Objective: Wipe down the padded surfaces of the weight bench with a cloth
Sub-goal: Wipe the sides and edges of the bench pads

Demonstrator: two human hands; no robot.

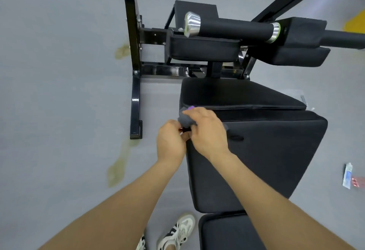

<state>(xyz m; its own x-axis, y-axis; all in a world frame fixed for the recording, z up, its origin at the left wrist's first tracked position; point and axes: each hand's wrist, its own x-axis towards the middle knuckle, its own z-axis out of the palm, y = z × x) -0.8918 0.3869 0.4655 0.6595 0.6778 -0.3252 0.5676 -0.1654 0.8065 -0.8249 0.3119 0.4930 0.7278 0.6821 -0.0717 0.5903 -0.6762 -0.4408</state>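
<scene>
Grey cloth [185, 119], soft, bunched, at left edge of black padded bench [256, 151]. Right hand [205, 131] fingers curled round cloth; left hand [170, 143] fingers pinching its lower end. Open grey floor [59, 91] beside left edge, stained yellowish. Glossy black steel frame [135, 83] beyond.

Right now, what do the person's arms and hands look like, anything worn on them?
Both forearms are bare, with no sleeves in view. The left hand and right hand wear no gloves. No watch, bands or rings show, though the fingers are partly hidden.
</scene>
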